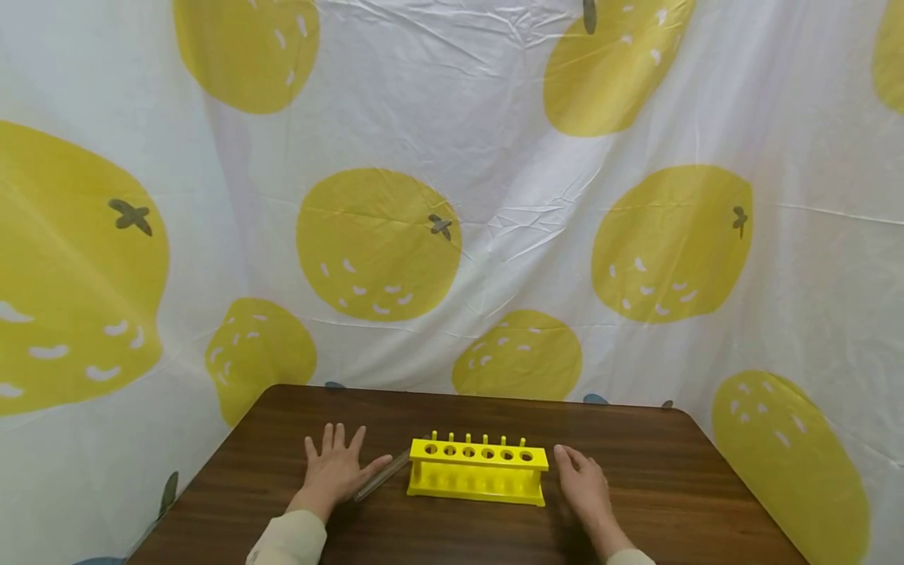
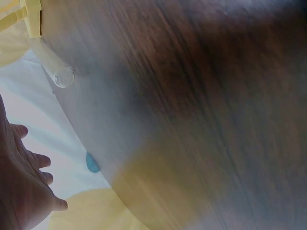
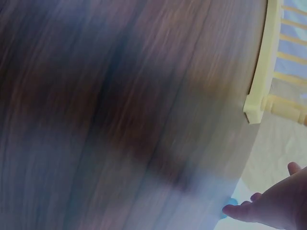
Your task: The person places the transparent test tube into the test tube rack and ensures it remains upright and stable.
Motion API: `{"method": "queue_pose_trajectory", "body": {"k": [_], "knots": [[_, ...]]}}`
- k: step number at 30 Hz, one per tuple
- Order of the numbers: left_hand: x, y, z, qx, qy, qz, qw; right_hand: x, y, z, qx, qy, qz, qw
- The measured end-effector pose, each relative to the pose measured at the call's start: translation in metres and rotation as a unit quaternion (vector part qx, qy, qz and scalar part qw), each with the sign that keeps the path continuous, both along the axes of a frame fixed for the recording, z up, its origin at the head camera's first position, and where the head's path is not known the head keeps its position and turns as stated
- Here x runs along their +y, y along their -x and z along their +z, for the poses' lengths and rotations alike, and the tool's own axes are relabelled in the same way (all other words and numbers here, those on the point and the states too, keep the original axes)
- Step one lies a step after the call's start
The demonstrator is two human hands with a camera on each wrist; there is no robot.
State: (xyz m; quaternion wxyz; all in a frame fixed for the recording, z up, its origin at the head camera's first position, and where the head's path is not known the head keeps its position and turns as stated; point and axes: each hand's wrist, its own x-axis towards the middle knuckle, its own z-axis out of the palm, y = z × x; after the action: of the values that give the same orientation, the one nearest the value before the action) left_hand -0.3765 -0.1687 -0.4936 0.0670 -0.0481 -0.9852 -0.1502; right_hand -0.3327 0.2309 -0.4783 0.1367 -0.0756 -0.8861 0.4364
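A yellow test tube rack with a row of round holes and upright pegs stands on the brown table. Beside its left end lies a clear glass test tube, slanting away behind the rack; the left wrist view shows one end of the tube. My left hand is left of the tube, fingers spread straight, holding nothing. Its thumb tip is close to the tube; whether they touch, I cannot tell. Just right of the rack is my right hand, its fingers loosely bent and nothing seen in them.
The dark wood-grain table has rounded far corners. A white curtain printed with large yellow fruit hangs behind the table and along its sides.
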Motion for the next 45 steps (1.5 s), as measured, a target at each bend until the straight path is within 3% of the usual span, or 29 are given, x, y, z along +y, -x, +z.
{"method": "queue_pose_trajectory", "body": {"k": [11,27,45], "knots": [[0.010,0.000,0.003,-0.007,-0.023,-0.009,0.9997,-0.014,-0.003,0.005,-0.034,0.102,0.006,0.994],[0.022,-0.004,0.009,-0.008,-0.034,-0.020,0.9992,-0.027,-0.005,-0.002,-0.014,0.146,-0.003,0.989],[0.027,-0.004,0.011,-0.013,-0.029,-0.023,0.9992,-0.033,-0.002,-0.004,0.000,0.159,0.002,0.987]]}}
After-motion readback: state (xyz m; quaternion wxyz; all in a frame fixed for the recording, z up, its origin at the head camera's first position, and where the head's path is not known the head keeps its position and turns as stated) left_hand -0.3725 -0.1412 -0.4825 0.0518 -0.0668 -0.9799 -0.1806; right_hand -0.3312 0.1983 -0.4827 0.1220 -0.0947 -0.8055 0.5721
